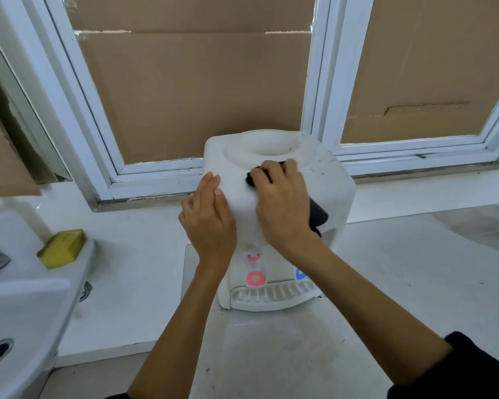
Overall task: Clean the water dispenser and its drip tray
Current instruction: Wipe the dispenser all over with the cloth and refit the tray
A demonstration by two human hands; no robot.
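Note:
A white tabletop water dispenser point(326, 180) stands on a pale counter below a window. Its round bottle well faces up and holds no bottle. A white slotted drip tray point(271, 296) sits at its front base, under a red tap point(255, 277) and a blue tap point(300, 274). My right hand point(283, 208) presses a black cloth point(317, 216) against the dispenser's top front edge; cloth shows past my fingertips and beside my wrist. My left hand point(209, 214) lies flat against the dispenser's left front side, fingers together, holding nothing.
A white sink basin point(20, 306) with a drain is at the left. A yellow sponge point(62, 249) rests on its rim. The window point(110, 156) behind has white frames and cardboard over the panes. Pale counter point(401, 269) stretches to the right of the dispenser.

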